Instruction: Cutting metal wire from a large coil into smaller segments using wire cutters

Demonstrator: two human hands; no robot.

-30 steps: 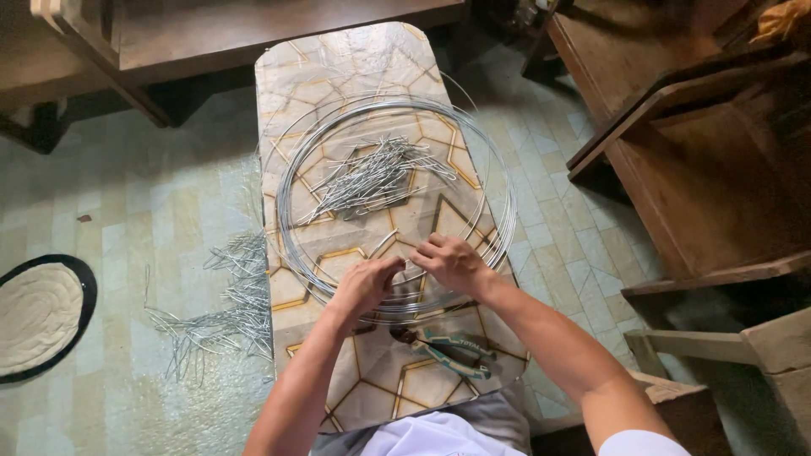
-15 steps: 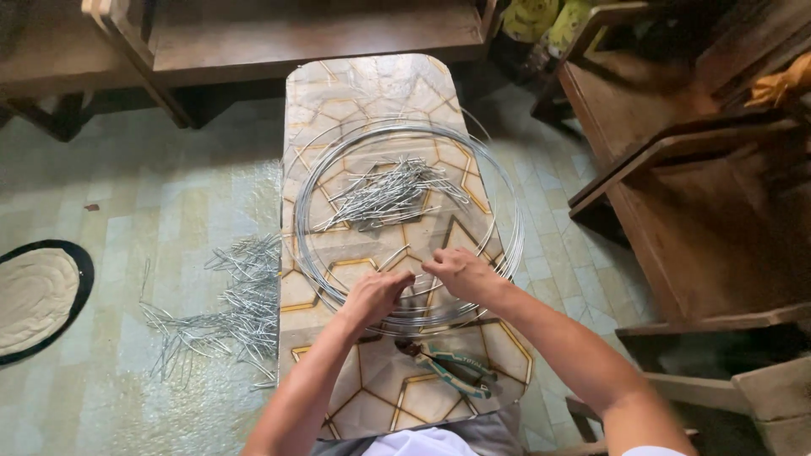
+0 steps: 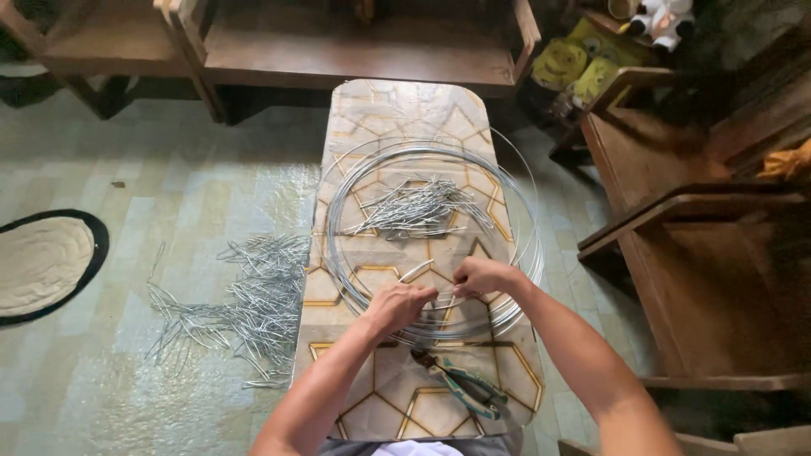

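- L hand (image 3: 399,306) + R hand (image 3: 478,276): both pinched on wire coil (image 3: 427,228), lower-centre frame
- Cut wire bits (image 3: 418,207) inside coil
- Pliers (image 3: 460,384) just below hands, on table (image 3: 397,110)

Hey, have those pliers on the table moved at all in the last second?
No. The pliers lie on the same gold-lined hexagon of the table, just below the wire coil; only the camera shifted.

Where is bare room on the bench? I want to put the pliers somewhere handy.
The far end of the bench, beyond the wire coil, is bare. A patch left of the pliers is free too. Inside the coil, cut wire pieces and both hands crowd it.
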